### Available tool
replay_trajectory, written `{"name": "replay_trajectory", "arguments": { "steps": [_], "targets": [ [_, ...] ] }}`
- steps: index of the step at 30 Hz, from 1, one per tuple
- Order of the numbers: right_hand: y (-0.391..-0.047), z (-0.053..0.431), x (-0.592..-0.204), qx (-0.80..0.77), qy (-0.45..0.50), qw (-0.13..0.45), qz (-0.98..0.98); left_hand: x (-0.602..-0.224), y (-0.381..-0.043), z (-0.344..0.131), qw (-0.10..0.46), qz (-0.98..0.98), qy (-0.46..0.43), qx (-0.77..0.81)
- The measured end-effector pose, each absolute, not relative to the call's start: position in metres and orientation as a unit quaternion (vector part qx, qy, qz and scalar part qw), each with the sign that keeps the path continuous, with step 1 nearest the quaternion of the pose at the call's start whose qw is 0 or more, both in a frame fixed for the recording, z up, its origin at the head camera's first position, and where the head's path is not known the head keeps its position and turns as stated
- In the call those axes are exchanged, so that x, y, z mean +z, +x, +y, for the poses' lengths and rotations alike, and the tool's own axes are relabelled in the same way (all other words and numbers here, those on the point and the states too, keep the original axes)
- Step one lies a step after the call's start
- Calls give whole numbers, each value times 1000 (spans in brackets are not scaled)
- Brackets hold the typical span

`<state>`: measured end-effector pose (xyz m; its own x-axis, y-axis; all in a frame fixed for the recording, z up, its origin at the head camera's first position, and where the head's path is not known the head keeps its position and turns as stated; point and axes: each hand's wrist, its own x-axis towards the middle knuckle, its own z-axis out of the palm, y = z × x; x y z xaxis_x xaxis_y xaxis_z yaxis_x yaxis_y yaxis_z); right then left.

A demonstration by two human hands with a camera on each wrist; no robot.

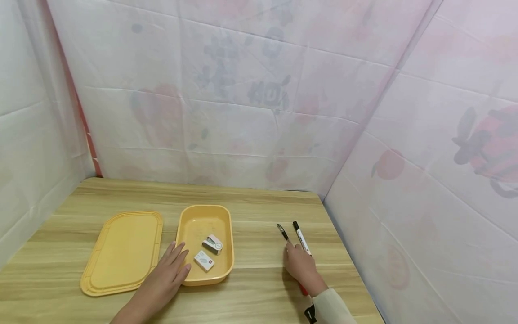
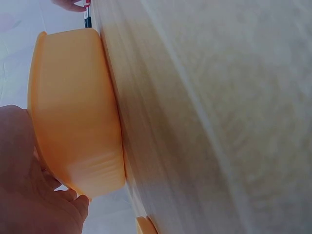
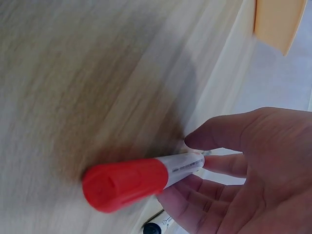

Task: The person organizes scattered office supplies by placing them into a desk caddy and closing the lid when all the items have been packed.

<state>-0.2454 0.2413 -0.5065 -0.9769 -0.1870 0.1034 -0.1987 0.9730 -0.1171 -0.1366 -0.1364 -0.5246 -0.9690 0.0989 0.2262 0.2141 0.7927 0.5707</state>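
My left hand lies with spread fingers over the left rim of a yellow plastic box. Inside the box are a small white-and-black stapler and a small white carton. On the right, my right hand bends its fingers about a red-capped marker. Thumb and fingertips stand close on either side of its white barrel; I cannot tell whether they pinch it. A black pen juts out past those fingers. Just right of them lies a black-capped white marker, partly hidden by the hand.
A flat yellow lid lies left of the box on the wood-grain table. Pale printed sheets hang behind the table and on both sides.
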Motion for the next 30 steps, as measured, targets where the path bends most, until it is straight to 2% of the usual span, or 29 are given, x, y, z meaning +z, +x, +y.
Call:
{"name": "replay_trajectory", "arguments": {
  "steps": [13,20,30],
  "targets": [
    [-250,235,-501,75,108,33,-991,-522,-136,-136,101,-942,-87,-308],
    [-255,230,-492,96,117,21,-988,-521,-135,-136,79,-941,-79,-318],
    [-259,214,-475,141,141,18,-980,-519,-135,-135,90,-944,-83,-307]
  ]
}}
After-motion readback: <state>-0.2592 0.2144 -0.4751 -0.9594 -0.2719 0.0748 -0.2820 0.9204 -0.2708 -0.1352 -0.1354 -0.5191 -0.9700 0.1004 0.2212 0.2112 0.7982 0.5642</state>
